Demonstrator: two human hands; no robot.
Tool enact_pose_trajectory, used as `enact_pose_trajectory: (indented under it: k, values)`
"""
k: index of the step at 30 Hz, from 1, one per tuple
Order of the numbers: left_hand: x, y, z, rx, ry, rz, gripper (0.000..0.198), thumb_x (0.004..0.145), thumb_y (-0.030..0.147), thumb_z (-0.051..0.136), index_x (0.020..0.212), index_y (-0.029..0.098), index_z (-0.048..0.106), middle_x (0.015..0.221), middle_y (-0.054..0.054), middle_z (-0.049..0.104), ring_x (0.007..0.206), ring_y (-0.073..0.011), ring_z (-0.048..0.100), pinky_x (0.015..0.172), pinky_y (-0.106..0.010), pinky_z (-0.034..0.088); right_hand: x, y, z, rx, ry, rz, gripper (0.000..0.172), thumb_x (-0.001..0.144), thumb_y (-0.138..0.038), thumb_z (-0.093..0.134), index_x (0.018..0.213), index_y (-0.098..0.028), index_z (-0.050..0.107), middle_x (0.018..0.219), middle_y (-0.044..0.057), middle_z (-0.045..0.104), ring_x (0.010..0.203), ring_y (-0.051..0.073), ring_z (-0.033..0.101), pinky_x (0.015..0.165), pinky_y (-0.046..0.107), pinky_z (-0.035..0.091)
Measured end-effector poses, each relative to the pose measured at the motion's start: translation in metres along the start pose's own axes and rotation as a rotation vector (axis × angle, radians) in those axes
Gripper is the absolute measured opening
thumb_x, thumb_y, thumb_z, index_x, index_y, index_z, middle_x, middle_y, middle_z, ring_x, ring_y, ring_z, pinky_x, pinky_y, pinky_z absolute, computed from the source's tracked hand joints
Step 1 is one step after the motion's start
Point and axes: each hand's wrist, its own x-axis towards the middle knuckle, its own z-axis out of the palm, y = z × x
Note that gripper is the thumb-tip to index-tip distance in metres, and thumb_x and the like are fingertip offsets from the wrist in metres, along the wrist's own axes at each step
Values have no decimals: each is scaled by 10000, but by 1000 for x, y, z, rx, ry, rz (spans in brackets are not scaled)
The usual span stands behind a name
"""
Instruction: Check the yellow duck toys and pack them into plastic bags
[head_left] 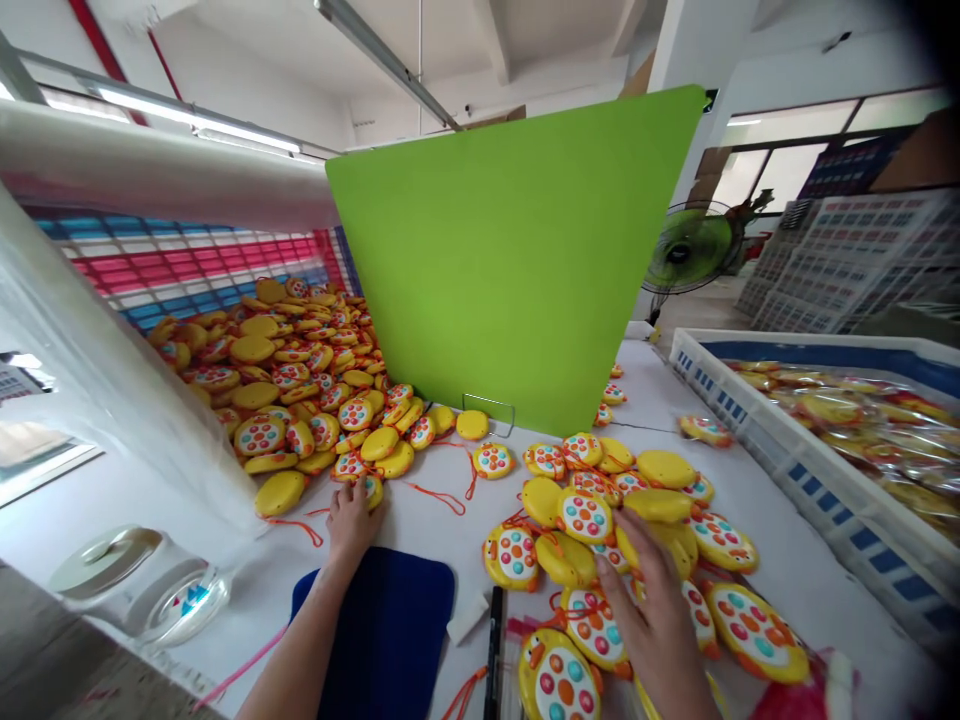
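Observation:
My left hand (355,522) has its fingers curled over a yellow duck-shaped button toy (372,491) at the near edge of a big heap of the same toys (307,360). My right hand (654,590) rests among a second, looser group of toys, thumb and fingers apart; whether it touches the yellow toy between them I cannot tell. Several toys there lie with white faces and coloured round buttons up, like this duck toy (561,675); others show plain yellow backs. A single toy (493,460) with an orange strap lies between the two groups.
A dark blue mat (397,620), black pen (493,640) and white block (466,618) lie in front. A green board (510,270) stands behind. Left are plastic film (127,340) and a clear lidded jar (161,580). Right, a white crate (817,500) contains bagged toys.

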Motion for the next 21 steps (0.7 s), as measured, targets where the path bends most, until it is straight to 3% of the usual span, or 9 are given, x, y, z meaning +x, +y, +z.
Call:
enact_pose_trajectory:
  k: [3,6,7,8,10,13,17,19,21]
  values:
    - [-7,6,-4,-118,-58,-5,566,752,355,654,1258,132,536,1359,-206,504,1331,-413,359,1073,-577,290,-13,-6,14,36,-161,-47,341,935,-324,466,1270,-284,518,1343,86,518,1247,291,491,999,501,462]
    - [-40,30,1,-314,-146,-27,484,887,442,480,1290,176,499,1228,-147,617,1119,-307,596,894,-445,512,-21,-17,27,23,-283,-134,388,926,-263,487,1309,-321,493,1355,64,521,1251,273,499,998,465,483]
    - [-57,40,4,-432,-210,-40,477,929,466,396,1315,197,474,1175,-126,651,999,-256,661,783,-381,564,-23,-21,30,24,-319,-159,438,921,-240,488,1349,-325,455,1395,61,488,1282,273,470,1015,462,472]
    - [-74,52,7,-768,-332,-151,489,926,477,422,1329,204,463,1154,-135,662,935,-257,683,713,-380,580,-25,-27,32,25,-353,-178,493,914,-215,486,1388,-327,411,1443,56,437,1321,275,428,1038,465,454]
    - [-111,75,12,-1188,-610,-388,526,891,458,525,1325,164,472,1101,-165,683,875,-286,703,649,-396,592,-28,-37,36,22,-413,-202,614,885,-159,490,1452,-321,319,1531,43,307,1389,288,323,1083,481,403]
    - [-157,100,15,-1366,-816,-491,557,869,405,605,1356,177,459,1136,-166,678,911,-295,700,667,-372,594,-33,-46,40,-1,-474,-230,770,830,-79,503,1499,-322,209,1592,15,141,1439,307,187,1128,505,324]
    - [-183,110,12,-1443,-1039,-405,635,831,337,685,1403,283,416,1305,-127,593,1129,-303,612,905,-426,519,-35,-45,35,50,-510,-227,742,844,-86,495,1490,-347,238,1603,-14,84,1448,317,141,1148,528,258]
    - [-184,110,9,-1403,-1103,-312,627,829,351,689,1398,309,428,1377,-100,537,1229,-297,537,1004,-437,442,-35,-43,29,164,-498,-147,653,880,-170,516,1473,-332,296,1585,1,179,1437,305,193,1153,502,258]
    - [-183,111,6,-1320,-1105,-187,620,815,346,706,1381,303,458,1405,-86,510,1275,-290,486,1060,-430,380,-35,-41,24,316,-494,39,555,903,-295,541,1435,-308,384,1521,31,345,1399,290,301,1138,456,308]
